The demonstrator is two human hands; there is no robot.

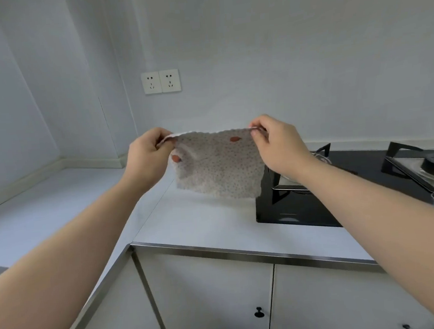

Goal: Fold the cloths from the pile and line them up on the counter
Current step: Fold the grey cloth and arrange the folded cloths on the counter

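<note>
A light cloth (219, 169) with small dots and a few reddish spots hangs in the air above the white counter (189, 218). My left hand (147, 156) pinches its upper left corner. My right hand (276, 144) pinches its upper right corner. The top edge is stretched between the two hands, and the lower edge hangs free just above the counter, next to the stove. No pile of cloths is in view.
A black gas stove (305, 209) with metal pan supports lies on the counter to the right. Two wall sockets (161, 81) sit on the back wall. The L-shaped counter runs left into the corner. Cabinet doors with black knobs (259, 312) are below.
</note>
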